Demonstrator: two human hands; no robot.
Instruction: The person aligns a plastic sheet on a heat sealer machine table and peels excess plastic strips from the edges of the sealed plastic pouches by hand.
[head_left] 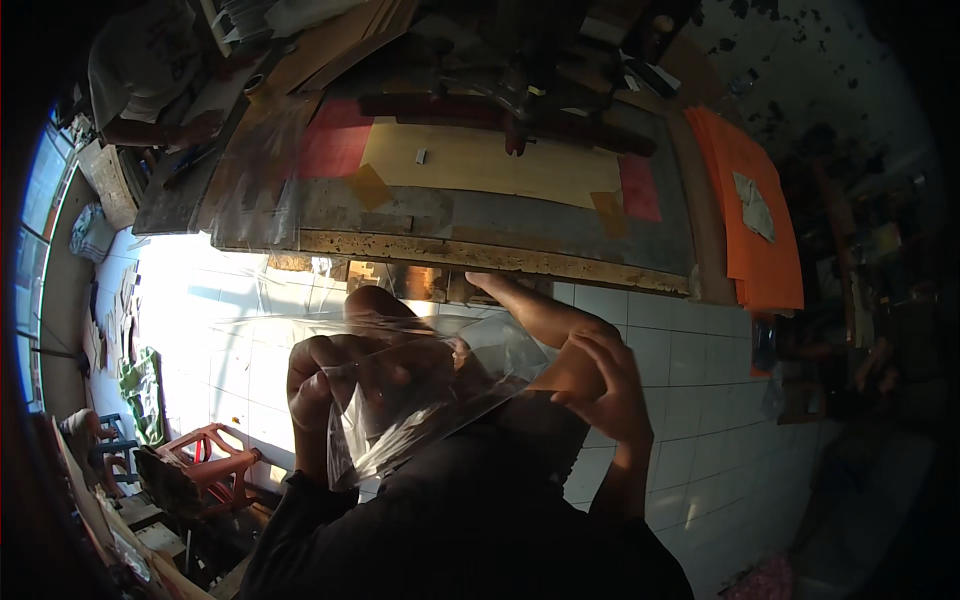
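Note:
Over my lap hangs a crumpled sheet of clear plastic film, with light glinting off its folds. My left hand is closed on the film's left side, fingers curled. Beside the film's right end, over my bare thigh, is my right hand. Its fingers are stretched out and apart, and I see nothing gripped in them. Whether its fingertips touch the film I cannot tell. My legs show partly through the film, beneath it.
Ahead stands a worktable with a yellow panel between red ends under a dark clamp-like bar. More clear film drapes over its left side. Orange sheets hang at right. A person's arm reaches in far left. A red stool stands lower left.

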